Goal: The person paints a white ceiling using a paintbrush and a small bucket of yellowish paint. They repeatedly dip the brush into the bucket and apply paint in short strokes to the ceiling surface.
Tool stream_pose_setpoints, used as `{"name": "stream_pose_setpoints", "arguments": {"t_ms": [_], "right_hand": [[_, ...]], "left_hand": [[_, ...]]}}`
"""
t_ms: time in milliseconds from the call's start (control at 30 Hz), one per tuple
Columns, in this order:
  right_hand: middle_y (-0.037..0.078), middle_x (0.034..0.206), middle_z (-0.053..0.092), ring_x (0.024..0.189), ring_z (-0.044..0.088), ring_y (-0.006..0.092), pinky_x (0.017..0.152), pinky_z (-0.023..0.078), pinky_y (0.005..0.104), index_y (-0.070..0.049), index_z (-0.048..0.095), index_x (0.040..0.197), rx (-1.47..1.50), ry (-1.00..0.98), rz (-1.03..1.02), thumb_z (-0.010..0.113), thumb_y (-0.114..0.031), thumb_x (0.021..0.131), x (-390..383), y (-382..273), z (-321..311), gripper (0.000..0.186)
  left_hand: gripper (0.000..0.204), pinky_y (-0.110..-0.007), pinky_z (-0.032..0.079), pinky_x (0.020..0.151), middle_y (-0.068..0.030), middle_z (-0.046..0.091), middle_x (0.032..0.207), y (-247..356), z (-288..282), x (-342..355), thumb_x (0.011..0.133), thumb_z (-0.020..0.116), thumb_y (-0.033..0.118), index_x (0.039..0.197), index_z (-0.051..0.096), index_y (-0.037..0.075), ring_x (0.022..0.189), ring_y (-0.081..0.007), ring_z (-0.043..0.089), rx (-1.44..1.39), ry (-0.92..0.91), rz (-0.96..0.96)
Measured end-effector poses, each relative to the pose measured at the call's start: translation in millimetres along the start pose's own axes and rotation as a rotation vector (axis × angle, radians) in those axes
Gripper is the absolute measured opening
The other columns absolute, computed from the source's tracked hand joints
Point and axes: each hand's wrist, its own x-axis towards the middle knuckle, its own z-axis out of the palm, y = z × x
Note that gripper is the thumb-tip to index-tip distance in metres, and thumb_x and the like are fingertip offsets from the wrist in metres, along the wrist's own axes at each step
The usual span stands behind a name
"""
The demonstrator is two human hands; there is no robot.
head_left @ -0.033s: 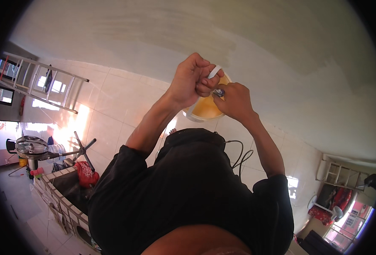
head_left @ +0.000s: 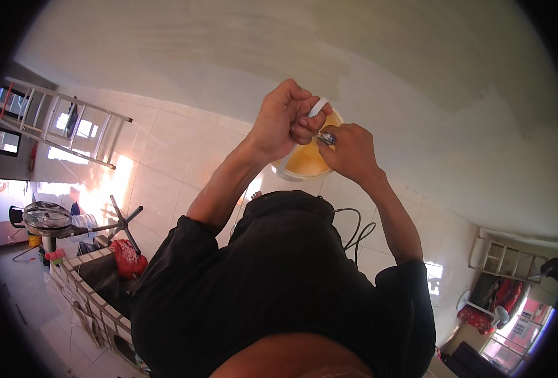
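My left hand is closed around the white band-like handle of a round bucket with a yellow-orange inside and a pale rim. The handle shows on both sides of my fist and runs down to the near side of the bucket. Just beside it, over the bucket, my right hand is closed on a small object with a silvery-grey end. The fingers hide most of that object, so its kind does not show. Both hands cover much of the bucket's opening.
A wall with darker damp-looking patches rises right beyond the bucket. To the left, a metal ladder leans over the tiled floor; a pedestal fan and a red bag are nearer. A black cable loops beside my body.
My right hand has shifted very slightly to the right with the silvery-ended object. The left hand and the bucket look unchanged.
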Motion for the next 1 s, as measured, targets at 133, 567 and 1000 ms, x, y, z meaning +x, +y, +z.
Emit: {"name": "stream_pose_setpoints", "arguments": {"t_ms": [133, 567, 1000], "right_hand": [[0.008, 0.061, 0.059, 0.058, 0.056, 0.0281, 0.055, 0.045, 0.0403, -0.008, 0.069, 0.079, 0.015, 0.159, -0.066, 0.068, -0.018, 0.076, -9, 2, -12, 0.011], [0.008, 0.069, 0.068, 0.056, 0.061, 0.0224, 0.059, 0.048, 0.0309, -0.001, 0.073, 0.088, 0.625, 0.114, 0.236, 0.074, -0.014, 0.075, -19, 5, -6, 0.019], [0.006, 0.065, 0.06, 0.06, 0.058, 0.0229, 0.059, 0.046, 0.0362, -0.006, 0.07, 0.091, 0.114, 0.424, -0.111, 0.073, -0.012, 0.071, -29, 25, 2, 0.022]], "left_hand": [[0.057, -0.022, 0.02, 0.048, -0.0011, 0.042, 0.067, 3, 12, 1, 0.084, 0.035, 0.041, 0.106, 0.056, -0.008, 0.054, -0.0078, 0.019, 0.02, 0.061, -0.02], [0.04, -0.023, 0.02, 0.048, -0.0001, 0.035, 0.065, -4, 12, 14, 0.087, 0.035, 0.04, 0.082, 0.049, 0.003, 0.056, -0.0077, 0.02, 0.059, 0.031, -0.002], [0.057, -0.022, 0.02, 0.048, 0.0031, 0.038, 0.066, -18, 15, 15, 0.083, 0.037, 0.047, 0.101, 0.056, -0.004, 0.052, -0.0063, 0.02, 0.075, 0.075, -0.035]]}}
